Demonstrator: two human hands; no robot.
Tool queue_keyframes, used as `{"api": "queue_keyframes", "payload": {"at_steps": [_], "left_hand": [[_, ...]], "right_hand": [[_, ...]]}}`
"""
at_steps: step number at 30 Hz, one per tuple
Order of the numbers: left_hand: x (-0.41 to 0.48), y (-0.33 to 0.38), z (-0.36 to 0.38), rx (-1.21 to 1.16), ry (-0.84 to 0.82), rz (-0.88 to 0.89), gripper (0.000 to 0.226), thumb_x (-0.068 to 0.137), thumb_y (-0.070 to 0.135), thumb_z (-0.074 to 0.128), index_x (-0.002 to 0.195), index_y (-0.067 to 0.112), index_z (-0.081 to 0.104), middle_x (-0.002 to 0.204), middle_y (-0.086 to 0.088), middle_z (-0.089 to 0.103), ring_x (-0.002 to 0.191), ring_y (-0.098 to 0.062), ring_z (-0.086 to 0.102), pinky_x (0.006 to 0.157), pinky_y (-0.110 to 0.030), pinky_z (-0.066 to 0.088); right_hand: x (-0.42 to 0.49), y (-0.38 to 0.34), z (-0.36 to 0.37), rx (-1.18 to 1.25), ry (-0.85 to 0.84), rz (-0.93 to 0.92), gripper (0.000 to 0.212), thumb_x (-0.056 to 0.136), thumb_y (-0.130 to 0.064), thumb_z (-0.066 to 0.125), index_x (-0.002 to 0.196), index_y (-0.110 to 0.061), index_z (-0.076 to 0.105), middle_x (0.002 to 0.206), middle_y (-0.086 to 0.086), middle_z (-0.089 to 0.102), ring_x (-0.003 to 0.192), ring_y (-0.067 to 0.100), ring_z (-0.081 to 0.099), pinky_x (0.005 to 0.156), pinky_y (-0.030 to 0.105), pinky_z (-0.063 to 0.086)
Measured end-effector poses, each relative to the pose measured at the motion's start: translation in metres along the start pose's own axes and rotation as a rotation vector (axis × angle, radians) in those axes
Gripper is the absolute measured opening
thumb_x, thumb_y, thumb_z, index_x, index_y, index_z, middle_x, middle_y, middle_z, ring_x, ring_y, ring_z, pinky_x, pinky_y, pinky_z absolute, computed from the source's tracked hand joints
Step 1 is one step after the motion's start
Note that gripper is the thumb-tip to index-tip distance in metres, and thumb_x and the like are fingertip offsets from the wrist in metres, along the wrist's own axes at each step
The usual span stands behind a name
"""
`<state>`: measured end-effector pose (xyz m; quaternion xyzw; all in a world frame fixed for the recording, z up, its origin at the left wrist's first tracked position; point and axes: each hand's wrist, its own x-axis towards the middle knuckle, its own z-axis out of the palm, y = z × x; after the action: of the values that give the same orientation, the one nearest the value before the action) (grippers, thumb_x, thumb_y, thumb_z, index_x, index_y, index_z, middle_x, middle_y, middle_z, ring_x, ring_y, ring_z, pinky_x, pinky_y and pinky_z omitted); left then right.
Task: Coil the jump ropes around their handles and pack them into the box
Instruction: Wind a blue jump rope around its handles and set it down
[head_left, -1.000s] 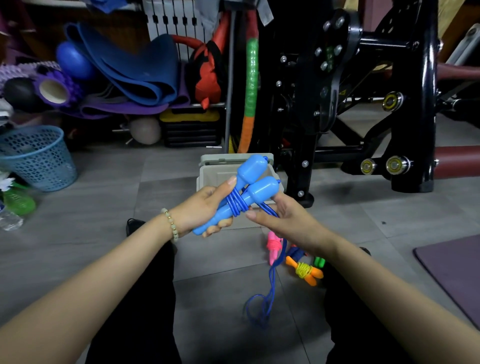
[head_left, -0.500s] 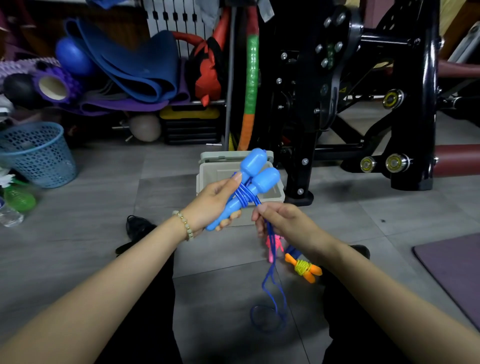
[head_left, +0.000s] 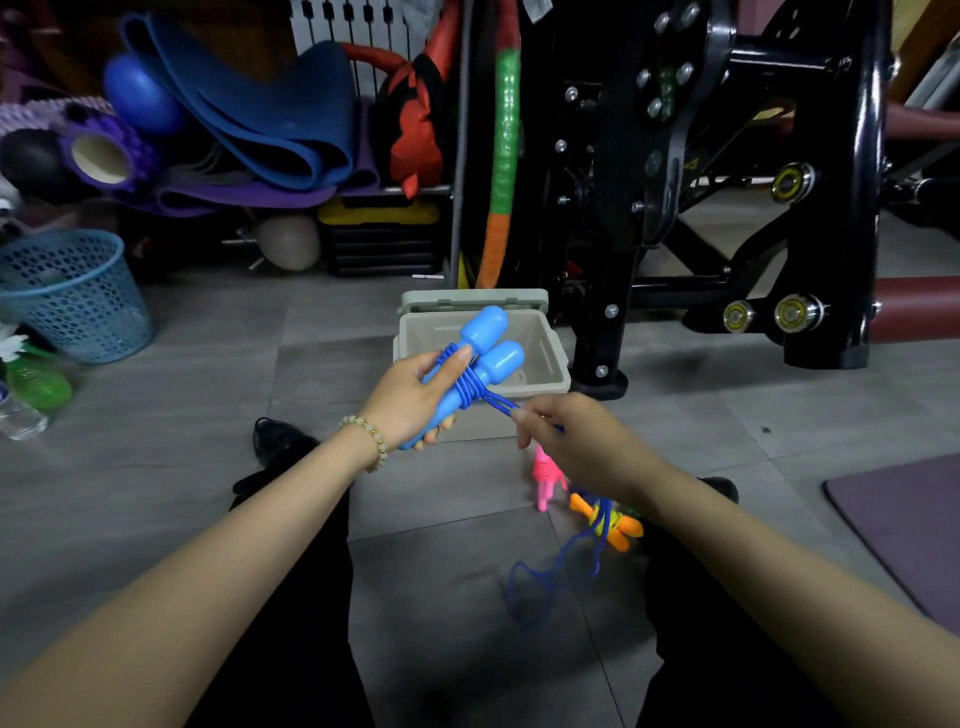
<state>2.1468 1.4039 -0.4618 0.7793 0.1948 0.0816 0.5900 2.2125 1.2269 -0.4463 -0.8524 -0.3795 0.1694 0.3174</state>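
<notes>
My left hand grips the two blue jump rope handles held side by side, with dark blue rope coiled round their middle. My right hand pinches the rope just right of the coil and holds it taut. The loose rest of the rope trails down in loops on the floor. The open beige box stands on the floor right behind the handles. A coiled pink jump rope and a coiled orange one lie on the tiles below my right wrist.
A black gym machine stands at the right, its foot beside the box. A blue mesh basket sits at the left. Mats, rollers and balls are piled along the back wall. A dark mat lies at the far right.
My right hand has swung from under the handles out to the right, drawing the rope taut. The loose loop on the floor has shifted right. The handles stay in my left hand.
</notes>
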Motion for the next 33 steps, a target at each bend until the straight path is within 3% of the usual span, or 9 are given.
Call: {"api": "queue_keyframes", "payload": {"at_steps": [3,5,7,11,14,17,24,28,33], "left_hand": [[-0.003,0.002,0.004,0.018,-0.001,0.061,0.025,0.093,0.049,0.046,0.088,0.029,0.061,0.045,-0.002,0.051,0.029,-0.013,0.039,0.032,-0.016,0.032],[-0.006,0.006,0.006,0.038,-0.017,0.102,0.022,0.093,0.045,0.049,0.085,0.028,0.06,0.047,-0.002,0.051,0.029,-0.01,0.039,0.032,-0.016,0.031],[-0.007,0.009,0.006,0.123,-0.083,0.127,0.021,0.092,0.046,0.051,0.086,0.028,0.059,0.052,-0.001,0.053,0.03,-0.007,0.041,0.033,-0.016,0.032],[-0.012,0.008,0.002,0.323,-0.278,0.136,0.015,0.091,0.052,0.049,0.081,0.042,0.055,0.054,-0.004,0.054,0.032,-0.012,0.043,0.036,-0.021,0.036],[-0.017,0.011,0.003,0.391,-0.344,0.14,0.019,0.089,0.051,0.052,0.083,0.034,0.055,0.054,0.0,0.054,0.035,-0.012,0.045,0.037,-0.022,0.039],[-0.02,0.021,0.003,0.516,-0.361,0.176,0.025,0.079,0.057,0.063,0.081,0.032,0.057,0.057,-0.001,0.059,0.041,-0.015,0.051,0.038,-0.022,0.041],[-0.019,0.041,-0.009,0.753,-0.226,0.32,0.039,0.07,0.068,0.064,0.074,0.029,0.06,0.055,0.0,0.063,0.043,-0.006,0.055,0.048,-0.022,0.043],[-0.021,0.045,-0.018,0.837,-0.242,0.332,0.038,0.072,0.07,0.06,0.074,0.032,0.061,0.054,0.001,0.062,0.045,-0.006,0.054,0.052,-0.027,0.045],[-0.028,0.053,-0.016,0.923,-0.267,0.352,0.032,0.073,0.068,0.061,0.068,0.037,0.054,0.048,0.008,0.053,0.047,-0.003,0.052,0.048,-0.022,0.037]], "right_hand": [[0.004,-0.007,-0.006,0.216,-0.003,0.037,0.04,0.099,-0.026,0.044,0.061,-0.02,0.055,0.041,-0.012,0.041,0.038,0.003,0.037,0.046,0.017,0.029],[0.008,-0.01,-0.015,0.361,0.017,0.091,0.041,0.099,-0.027,0.044,0.061,-0.017,0.057,0.037,-0.015,0.039,0.036,0.002,0.033,0.048,0.021,0.028],[0.007,-0.013,-0.025,0.23,0.016,0.031,0.041,0.098,-0.029,0.047,0.06,-0.019,0.058,0.037,-0.014,0.04,0.037,0.003,0.034,0.05,0.02,0.028],[-0.001,-0.018,-0.042,-0.369,0.066,-0.207,0.025,0.092,-0.038,0.055,0.07,-0.024,0.055,0.051,-0.011,0.043,0.056,0.007,0.043,0.056,0.025,0.031],[-0.007,-0.028,-0.047,-0.618,0.107,-0.314,0.027,0.09,-0.048,0.052,0.086,-0.022,0.058,0.072,-0.003,0.058,0.073,0.019,0.052,0.06,0.031,0.031],[-0.009,-0.036,-0.049,-0.686,0.102,-0.358,0.029,0.092,-0.05,0.047,0.086,-0.022,0.052,0.081,0.0,0.062,0.08,0.02,0.054,0.06,0.03,0.025],[-0.008,-0.041,-0.061,-0.672,0.103,-0.389,0.03,0.089,-0.051,0.052,0.079,-0.024,0.045,0.058,-0.008,0.04,0.064,0.016,0.04,0.054,0.029,0.024],[-0.01,-0.041,-0.068,-0.835,-0.012,-0.639,0.02,0.09,-0.037,0.058,0.094,-0.017,0.054,0.073,-0.007,0.055,0.063,0.02,0.051,0.049,0.026,0.022],[-0.007,-0.043,-0.07,-0.887,-0.015,-0.846,0.02,0.09,-0.038,0.04,0.09,-0.021,0.05,0.069,-0.002,0.057,0.046,0.023,0.053,0.038,0.025,0.028]]}}
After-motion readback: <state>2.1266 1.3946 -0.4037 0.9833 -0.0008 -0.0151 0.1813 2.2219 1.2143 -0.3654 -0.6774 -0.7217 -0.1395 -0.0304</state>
